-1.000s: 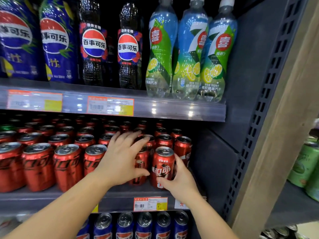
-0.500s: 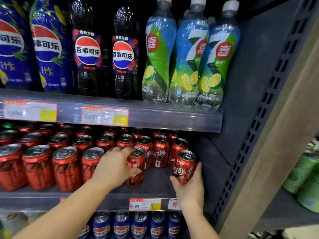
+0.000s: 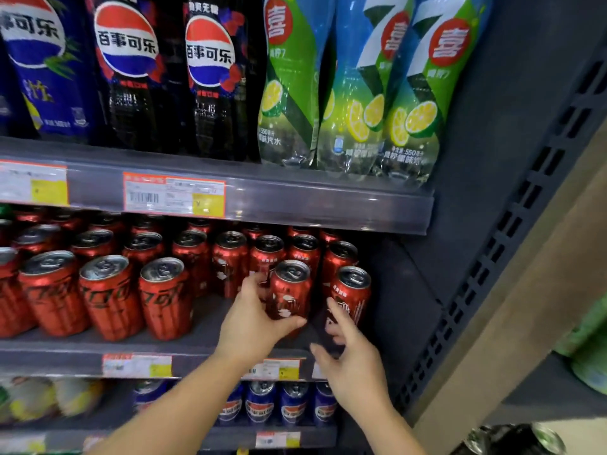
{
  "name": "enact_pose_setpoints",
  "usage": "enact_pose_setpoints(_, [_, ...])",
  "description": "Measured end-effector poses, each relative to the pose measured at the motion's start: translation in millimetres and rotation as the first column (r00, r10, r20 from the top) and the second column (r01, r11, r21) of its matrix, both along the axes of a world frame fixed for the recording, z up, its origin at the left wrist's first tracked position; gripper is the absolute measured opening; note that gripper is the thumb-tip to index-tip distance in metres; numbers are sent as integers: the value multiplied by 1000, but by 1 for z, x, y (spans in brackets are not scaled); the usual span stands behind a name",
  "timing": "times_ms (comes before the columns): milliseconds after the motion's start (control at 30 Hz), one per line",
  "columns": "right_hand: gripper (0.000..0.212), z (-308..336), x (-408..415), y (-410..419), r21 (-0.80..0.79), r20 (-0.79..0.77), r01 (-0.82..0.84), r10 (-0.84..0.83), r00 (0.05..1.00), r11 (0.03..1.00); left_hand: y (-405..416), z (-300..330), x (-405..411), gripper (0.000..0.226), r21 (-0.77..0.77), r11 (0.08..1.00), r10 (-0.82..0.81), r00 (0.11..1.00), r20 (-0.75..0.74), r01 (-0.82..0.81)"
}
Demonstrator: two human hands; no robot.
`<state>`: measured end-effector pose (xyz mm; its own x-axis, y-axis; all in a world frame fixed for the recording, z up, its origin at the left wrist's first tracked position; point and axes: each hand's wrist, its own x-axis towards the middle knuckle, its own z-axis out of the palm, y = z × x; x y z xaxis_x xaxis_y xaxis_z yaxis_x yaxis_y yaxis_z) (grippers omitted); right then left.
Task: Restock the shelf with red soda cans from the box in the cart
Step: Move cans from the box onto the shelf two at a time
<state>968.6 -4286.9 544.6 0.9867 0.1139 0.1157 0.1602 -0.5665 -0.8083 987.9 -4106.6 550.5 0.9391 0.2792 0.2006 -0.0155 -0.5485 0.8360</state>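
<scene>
Your left hand (image 3: pixel 253 320) is wrapped round a red can (image 3: pixel 289 290), thumb curled under its base at the front, fingers behind it. 0.5 s ago that hand had a can further left & deeper in; now the can sits at the front of the middle shelf (image 3: pixel 82 353), w/ a bare gap between it & the front-row cans to its left. Your right hand (image 3: pixel 353 362) has let go: fingers spread & loose, holding nothing, fingertips just touching or just off the lower side of the rightmost can (image 3: pixel 353 295) — blur, can't tell which. A moment ago it gripped that can tilted; now the can stands on the shelf, leaning a bit, at the right end beside the shelf wall.

So: right can looks placed, left one near placed. Front row on this side is filling. Next, prob release left, square both cans up, then go back to the box in the cart, which isn't identifiable here
</scene>
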Motion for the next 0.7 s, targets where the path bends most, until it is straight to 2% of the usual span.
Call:
enact_pose_setpoints(100, [78, -3, -2, -7, -14, 11, -8, 8, 1000, 1000, -4, -14, 6, 81, -30, 1000, 4, 999, -32, -5])
enact_pose_setpoints(167, [77, -4, -3, -9, -8, 12, -7, 7, 1000, 1000, -7, -14, 10, 77, -21, 1000, -25, 998, -53, 24])
enact_pose_setpoints(333, [69, -1, -8, -5, 1, 51, 38, -38, 998, 999, -8, -11, 8, 84, 11, 998, -65, 994, -88, 66])
enact_pose_setpoints(467, [64, 16, -13, 17, -27, 130, -53, 56, 990, 998, -2, 9, -11, 96, -11, 998, -57, 996, -68, 57])
enact_pose_setpoints(700, [49, 70, -32, 110, -40, 203, -362, 363, 909, 931, 69, 68, -108, 40, -1, 989, 148, 984, 96, -149])
